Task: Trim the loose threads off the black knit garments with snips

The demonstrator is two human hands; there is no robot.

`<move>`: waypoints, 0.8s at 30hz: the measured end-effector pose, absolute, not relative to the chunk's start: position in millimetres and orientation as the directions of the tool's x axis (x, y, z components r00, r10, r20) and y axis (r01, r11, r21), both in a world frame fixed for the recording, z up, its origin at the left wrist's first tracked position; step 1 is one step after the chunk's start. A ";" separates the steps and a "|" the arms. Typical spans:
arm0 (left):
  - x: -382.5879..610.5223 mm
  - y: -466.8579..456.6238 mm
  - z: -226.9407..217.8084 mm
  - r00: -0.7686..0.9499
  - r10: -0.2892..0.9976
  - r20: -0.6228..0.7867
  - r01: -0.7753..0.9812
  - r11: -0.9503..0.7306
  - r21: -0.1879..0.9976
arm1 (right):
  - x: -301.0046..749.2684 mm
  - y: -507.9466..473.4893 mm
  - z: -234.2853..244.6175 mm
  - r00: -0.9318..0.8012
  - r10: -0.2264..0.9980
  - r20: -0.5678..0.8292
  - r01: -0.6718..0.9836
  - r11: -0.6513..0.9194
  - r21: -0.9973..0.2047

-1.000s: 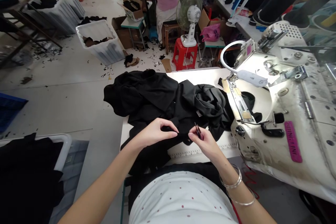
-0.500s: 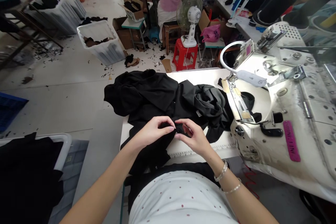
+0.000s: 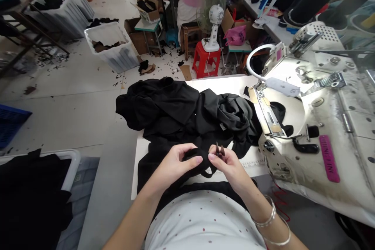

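Observation:
My left hand (image 3: 177,164) is closed on a piece of black cloth (image 3: 201,160), thumb on top and fingers behind. Opposite it, my right hand (image 3: 231,164) pinches the same cloth between thumb and forefinger. A small pair of thread snips (image 3: 220,150) is also tucked in that hand, its two dark points sticking up past the fingers. A narrow black loop hangs below the cloth between both hands. More black garments (image 3: 166,103) lie heaped just beyond, one showing a small white label (image 3: 222,126).
A sewing machine (image 3: 319,105) stands at the right end of the white table (image 3: 216,83), with a ruler strip (image 3: 252,165) along the front edge. A bin of black cloth (image 3: 74,164) is at my left. Beyond are a fan (image 3: 216,15) on a red stool (image 3: 206,60) and a seated person.
Both hands have come slightly lower and nearer to me, with the cloth drawn along. The snips' points now show above my right hand, and a loop of cloth hangs in view.

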State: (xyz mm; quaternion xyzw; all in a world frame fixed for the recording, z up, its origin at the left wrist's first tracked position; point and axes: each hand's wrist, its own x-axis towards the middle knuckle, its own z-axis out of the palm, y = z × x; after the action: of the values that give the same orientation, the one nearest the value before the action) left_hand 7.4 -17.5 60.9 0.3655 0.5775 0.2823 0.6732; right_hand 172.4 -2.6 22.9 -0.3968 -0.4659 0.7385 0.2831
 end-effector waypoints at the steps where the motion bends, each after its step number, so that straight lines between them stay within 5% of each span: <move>1: 10.1 -19.7 62.4 0.161 0.808 -0.567 0.006 0.574 0.819 | 173.2 -4.4 25.4 -0.527 0.781 -0.335 -0.033 -0.413 -0.910; 12: 21.7 -30.1 74.5 0.021 0.823 -0.568 -0.098 0.567 0.818 | 185.6 -11.9 47.4 -0.548 0.754 -0.363 0.028 -0.417 -0.908; 24: 22.0 -32.9 75.1 0.028 0.838 -0.545 -0.038 0.546 0.837 | 179.9 -14.8 45.8 -0.491 0.820 -0.293 0.163 -0.244 -0.956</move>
State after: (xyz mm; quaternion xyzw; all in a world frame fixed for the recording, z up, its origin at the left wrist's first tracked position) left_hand 22.0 -32.9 75.1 0.3297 0.6064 0.3439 0.6367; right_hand 179.9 -14.8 45.8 -0.4378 -0.5615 0.6559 0.2506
